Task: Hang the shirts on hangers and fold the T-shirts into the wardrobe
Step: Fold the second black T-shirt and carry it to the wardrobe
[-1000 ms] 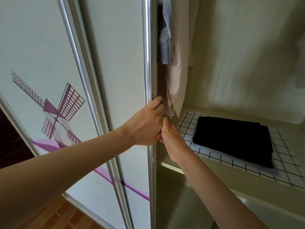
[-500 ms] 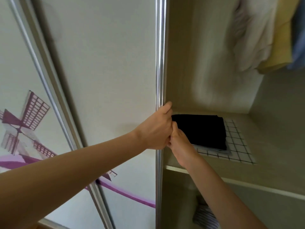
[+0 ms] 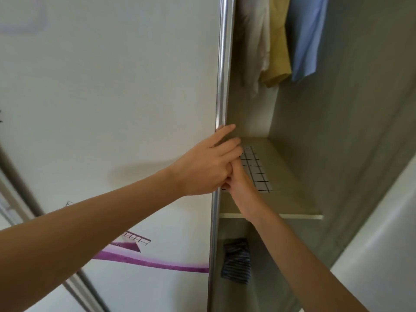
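My left hand (image 3: 206, 165) grips the chrome edge of the white sliding wardrobe door (image 3: 221, 86), fingers curled round it. My right hand (image 3: 239, 184) holds the same edge from inside the wardrobe, just below and touching the left; its fingertips are hidden. Above, a white shirt (image 3: 255, 41), a yellow shirt (image 3: 279, 41) and a blue shirt (image 3: 308, 34) hang side by side. A checked cloth (image 3: 255, 171) lies on the shelf (image 3: 292, 216); the door hides most of it.
A striped dark folded garment (image 3: 236, 262) lies in the compartment below the shelf. The door panel carries a purple windmill print (image 3: 135, 242). The wardrobe's right side wall (image 3: 337, 131) stands close, leaving a narrow opening.
The door has slid right with both hands on its edge. The black folded T-shirt is now hidden behind it, and the opening has narrowed.
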The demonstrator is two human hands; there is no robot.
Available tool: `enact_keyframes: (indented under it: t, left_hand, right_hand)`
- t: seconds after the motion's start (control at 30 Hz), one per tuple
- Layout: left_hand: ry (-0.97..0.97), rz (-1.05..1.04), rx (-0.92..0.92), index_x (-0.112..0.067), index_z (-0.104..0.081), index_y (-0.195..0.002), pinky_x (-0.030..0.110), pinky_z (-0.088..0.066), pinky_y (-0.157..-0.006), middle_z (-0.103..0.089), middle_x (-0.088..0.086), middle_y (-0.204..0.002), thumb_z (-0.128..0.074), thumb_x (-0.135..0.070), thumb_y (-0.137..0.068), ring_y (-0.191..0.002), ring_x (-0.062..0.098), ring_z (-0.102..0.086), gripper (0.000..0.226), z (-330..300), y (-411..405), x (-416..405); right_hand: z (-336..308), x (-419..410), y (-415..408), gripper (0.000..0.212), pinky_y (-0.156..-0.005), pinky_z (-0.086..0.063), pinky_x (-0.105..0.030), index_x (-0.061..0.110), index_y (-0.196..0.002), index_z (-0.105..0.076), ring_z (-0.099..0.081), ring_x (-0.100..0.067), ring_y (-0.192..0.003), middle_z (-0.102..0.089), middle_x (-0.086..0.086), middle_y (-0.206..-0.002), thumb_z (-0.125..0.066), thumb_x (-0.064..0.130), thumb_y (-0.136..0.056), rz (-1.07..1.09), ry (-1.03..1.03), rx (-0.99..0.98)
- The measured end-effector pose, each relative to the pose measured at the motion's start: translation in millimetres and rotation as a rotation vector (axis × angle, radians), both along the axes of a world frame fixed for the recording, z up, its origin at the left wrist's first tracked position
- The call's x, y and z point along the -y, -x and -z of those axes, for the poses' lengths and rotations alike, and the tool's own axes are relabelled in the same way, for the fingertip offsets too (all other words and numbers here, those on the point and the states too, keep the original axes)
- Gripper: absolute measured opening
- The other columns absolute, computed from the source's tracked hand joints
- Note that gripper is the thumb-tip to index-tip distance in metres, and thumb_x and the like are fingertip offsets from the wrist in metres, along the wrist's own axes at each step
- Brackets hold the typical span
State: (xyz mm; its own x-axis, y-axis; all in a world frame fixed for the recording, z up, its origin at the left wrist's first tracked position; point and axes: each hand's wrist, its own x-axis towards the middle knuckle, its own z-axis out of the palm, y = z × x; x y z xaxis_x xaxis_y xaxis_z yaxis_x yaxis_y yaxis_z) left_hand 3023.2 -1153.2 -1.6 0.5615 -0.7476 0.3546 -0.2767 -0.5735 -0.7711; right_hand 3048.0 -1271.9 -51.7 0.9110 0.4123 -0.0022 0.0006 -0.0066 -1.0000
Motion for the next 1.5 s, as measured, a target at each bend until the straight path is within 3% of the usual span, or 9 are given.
enact_keyframes:
  t: [0.1,0.23,0.37,0.57,0.77,1.0,1.13,1.27,1.5]
  left_hand:
    - [0.075,0.112,-0.013,-0.014,-0.078,-0.089,0.054,-0.019,-0.117,-0.062,0.016,-0.129,-0.072,-0.021,-0.081,-0.130,0.033,-0.050,0.012,5,-4,10]
    - [0.140,0.138,0.063,-0.011,-0.062,-0.128,0.053,-0.020,-0.119,-0.035,0.019,-0.154,-0.059,-0.017,-0.091,-0.145,0.038,-0.027,0.038,19,-13,21]
    - [0.226,0.087,0.131,-0.002,-0.024,-0.152,0.053,-0.020,-0.119,-0.013,0.027,-0.159,-0.025,-0.009,-0.101,-0.148,0.042,-0.011,0.052,31,-22,28]
    - [0.182,0.118,0.144,0.007,-0.024,-0.149,0.052,-0.011,-0.121,-0.018,0.028,-0.157,-0.038,-0.023,-0.098,-0.147,0.042,-0.013,0.061,34,-42,61]
    - [0.232,0.204,0.158,0.010,-0.029,-0.146,0.049,-0.012,-0.122,-0.023,0.028,-0.155,-0.039,-0.017,-0.095,-0.146,0.041,-0.019,0.059,37,-58,82]
    - [0.280,0.276,0.141,0.012,-0.030,-0.145,0.049,-0.015,-0.121,-0.026,0.029,-0.154,-0.021,-0.011,-0.095,-0.145,0.042,-0.023,0.056,41,-69,110]
    - [0.272,0.295,0.158,0.010,-0.028,-0.146,0.048,-0.013,-0.121,-0.025,0.028,-0.155,-0.024,-0.014,-0.095,-0.146,0.040,-0.022,0.057,41,-75,131]
    - [0.298,0.292,0.126,0.008,-0.025,-0.146,0.047,-0.006,-0.121,-0.025,0.026,-0.155,-0.033,-0.020,-0.092,-0.146,0.037,-0.022,0.061,36,-77,152]
    - [0.216,0.225,0.041,0.008,0.009,-0.149,0.046,0.018,-0.115,0.013,0.026,-0.159,-0.022,-0.026,-0.100,-0.148,0.037,0.013,0.068,30,-87,183]
  right_hand:
    - [-3,24,2,0.083,-0.110,-0.037,-0.034,0.036,-0.131,-0.050,-0.052,-0.012,-0.123,-0.058,0.011,-0.129,-0.034,0.081,-0.063,0.038,0.069,0.041]
    - [-3,54,3,0.044,-0.094,-0.034,-0.017,0.044,-0.109,-0.050,-0.051,0.016,-0.096,-0.052,0.028,-0.106,-0.037,0.066,-0.074,0.053,0.035,0.119]
    - [12,73,-5,0.037,-0.079,-0.045,-0.015,0.034,-0.105,-0.057,-0.061,0.001,-0.088,-0.063,-0.001,-0.106,-0.046,0.060,-0.082,0.242,0.032,0.267]
    - [29,102,-7,0.044,-0.091,-0.050,-0.021,0.025,-0.125,-0.053,-0.058,-0.006,-0.107,-0.057,0.008,-0.119,-0.065,0.044,-0.087,0.696,0.123,0.498]
    - [27,115,-9,0.025,-0.063,-0.039,-0.008,0.027,-0.096,-0.052,-0.051,0.000,-0.074,-0.054,0.010,-0.090,-0.072,0.037,-0.087,1.008,0.415,0.724]
    - [22,109,-18,0.009,-0.048,-0.037,-0.011,0.016,-0.088,-0.061,-0.053,-0.008,-0.055,-0.063,0.005,-0.077,-0.068,0.021,-0.091,1.179,0.613,0.882]
    - [20,119,-25,0.006,-0.045,-0.044,-0.024,0.014,-0.089,-0.063,-0.055,-0.012,-0.055,-0.065,0.003,-0.084,-0.066,0.018,-0.093,1.236,0.686,0.846]
    - [18,139,-26,0.009,-0.049,-0.032,-0.014,0.015,-0.097,-0.063,-0.057,-0.012,-0.061,-0.067,0.003,-0.087,-0.060,0.023,-0.097,1.234,0.771,0.755]
    - [15,171,-33,0.021,-0.056,-0.041,-0.032,0.012,-0.105,-0.059,-0.064,-0.029,-0.068,-0.069,-0.005,-0.081,-0.043,0.025,-0.104,1.197,0.913,0.585]
